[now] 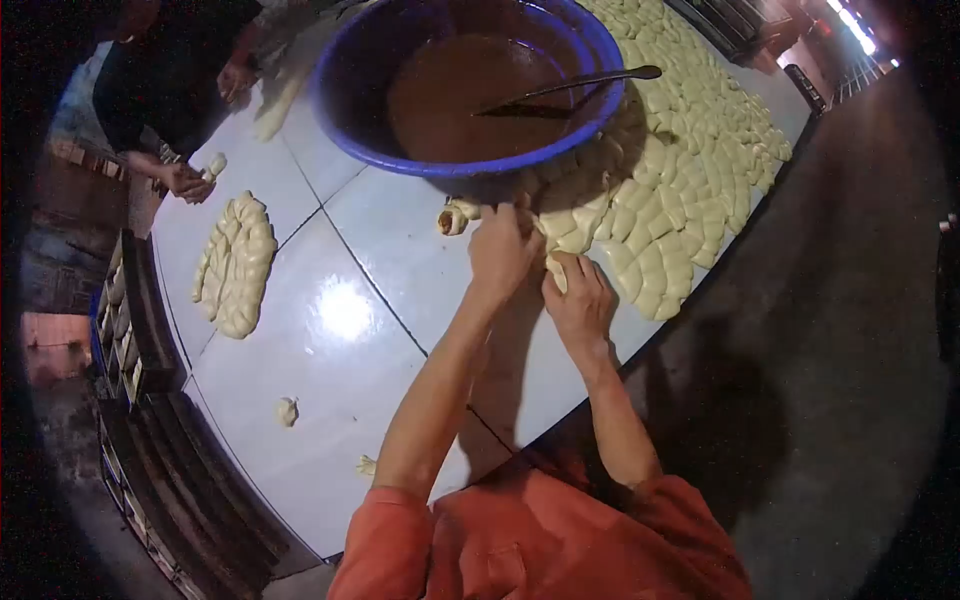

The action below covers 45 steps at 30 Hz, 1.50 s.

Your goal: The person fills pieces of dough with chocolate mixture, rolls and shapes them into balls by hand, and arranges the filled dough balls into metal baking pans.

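Many pale dough pieces (655,215) lie packed together on the white tiled table (400,260). At their near left edge, my right hand (578,295) is closed on a small dough piece (556,272). Beside it, my left hand (502,245) has its fingers bent down by the dough, just below the rim of a blue basin (460,168); what its fingertips hold is hidden. Left of my left hand sits a dough piece with a brown filling showing (452,220). Brown filling (450,100) covers the basin's bottom, and a dark spoon (600,77) rests across its rim.
A flat cluster of dough (237,265) lies on the left of the table, with small scraps (287,411) nearer me. At the upper left a person in dark clothes (165,75) holds a dough piece (214,167). Dark stacked trays (190,480) stand beyond the left edge.
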Motion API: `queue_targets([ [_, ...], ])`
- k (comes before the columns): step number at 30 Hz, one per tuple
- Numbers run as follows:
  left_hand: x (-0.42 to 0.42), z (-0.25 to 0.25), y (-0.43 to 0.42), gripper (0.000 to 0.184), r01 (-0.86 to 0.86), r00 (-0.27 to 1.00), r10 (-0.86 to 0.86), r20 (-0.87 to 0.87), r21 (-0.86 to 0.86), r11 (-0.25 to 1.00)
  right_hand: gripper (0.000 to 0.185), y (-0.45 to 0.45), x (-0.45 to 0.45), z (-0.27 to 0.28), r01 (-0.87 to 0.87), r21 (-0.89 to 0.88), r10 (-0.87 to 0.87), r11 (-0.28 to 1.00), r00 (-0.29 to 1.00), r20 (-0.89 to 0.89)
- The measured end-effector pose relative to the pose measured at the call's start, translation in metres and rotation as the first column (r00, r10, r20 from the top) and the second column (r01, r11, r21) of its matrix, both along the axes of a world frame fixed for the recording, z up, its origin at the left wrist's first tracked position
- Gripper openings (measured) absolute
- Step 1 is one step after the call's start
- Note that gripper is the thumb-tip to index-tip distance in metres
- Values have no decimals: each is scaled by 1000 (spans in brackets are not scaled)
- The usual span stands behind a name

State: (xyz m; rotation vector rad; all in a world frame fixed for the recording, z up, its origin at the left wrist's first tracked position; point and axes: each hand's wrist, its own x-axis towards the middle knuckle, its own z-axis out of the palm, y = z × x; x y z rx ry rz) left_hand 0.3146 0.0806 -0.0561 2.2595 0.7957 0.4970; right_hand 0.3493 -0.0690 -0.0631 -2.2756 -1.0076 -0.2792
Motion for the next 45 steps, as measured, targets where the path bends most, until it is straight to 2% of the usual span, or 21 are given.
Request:
queue_targets([
  [3, 2, -1, 6, 32, 25, 1000, -24, -10, 52, 998, 23, 2, -2, 9, -16, 55, 22, 998, 995, -101],
  [5, -14, 8, 9, 38, 168, 985, -154, 76, -231, 958, 19, -5, -9, 25, -31, 35, 42, 999, 910, -413],
  [9, -83, 4, -3, 27, 174, 970, -32, 243, -593, 786, 17, -29, -51, 36, -176, 212, 263, 961, 821, -507],
  [12, -163, 51, -13, 24, 134, 948, 69, 310, -586, 799, 23, -34, -88, 40, -236, 373, 429, 897, 670, -606],
  [17, -289, 87, -20, 24, -50, 830, 243, 502, -368, 929, 23, 0, -155, 76, -625, 421, 746, 657, 619, -247],
  [19, -327, 69, -21, 22, -276, 807, 412, 422, -347, 896, 23, 19, -187, 66, -754, 370, 838, 543, 516, -177],
  [20, -352, 52, -21, 24, -352, 833, 494, 249, -451, 821, 26, 24, -199, 61, -830, 239, 843, 504, 412, -346],
  [21, -362, 53, -20, 21, -440, 883, 469, 7, -330, 835, 26, 26, -204, 55, -837, 234, 849, 494, 407, -338],
  [23, -389, 33, -33, 18, -498, 837, 547, -24, -449, 742, 32, 31, -209, 47, -920, 17, 808, 391, 335, -485],
  [25, -405, 35, -45, 19, -525, 833, 545, -93, -440, 728, 32, 39, -190, 72, -759, 81, 661, 646, 503, -557],
  [26, -408, 30, -50, 22, -544, 803, 593, -51, -469, 696, 28, 40, -174, 30, -730, 39, 703, 683, 641, -309],
  [27, -410, 26, -53, 24, -560, 767, 642, -7, -494, 664, 24, 56, -151, 67, -543, 42, 487, 839, 713, -505],
  [28, -410, 25, -55, 32, -538, 745, 667, 14, -579, 612, 27, 68, -130, 67, -374, -1, 333, 927, 827, -452],
  [30, -411, 23, -58, 36, -596, 741, 671, 33, -430, 679, 37, 98, -77, 53, -278, 23, 279, 960, 959, -45],
  [31, -411, 23, -58, 41, -638, 739, 672, 47, -269, 721, 40, 109, -55, 43, -225, -24, 227, 974, 968, 111],
  [34, -417, 39, -63, 44, -668, 714, 700, 11, -289, 686, 44, 126, -19, 20, -145, -280, 181, 949, 978, 107],
  [37, -438, 35, -72, 45, -712, 666, 746, -23, -316, 626, 41, 142, 1, -5, -330, -213, 348, 919, 936, 47],
  [42, -459, 26, -94, 37, -741, 563, 816, 129, -358, 568, 31, 157, -8, 20, -319, -106, 272, 942, 908, -318],
  [43, -465, 30, -101, 36, -768, 585, 810, 46, -290, 571, 29, 157, -5, 9, -387, 1, 358, 922, 853, -379],
  [44, -466, 23, -107, 36, -759, 538, 834, 126, -358, 543, 25, 153, -27, 21, -336, 151, 339, 930, 621, -707],
  [45, -469, 24, -115, 35, -735, 491, 858, 151, -456, 501, 22, 154, -33, 14, -404, 209, 426, 891, 581, -693],
])
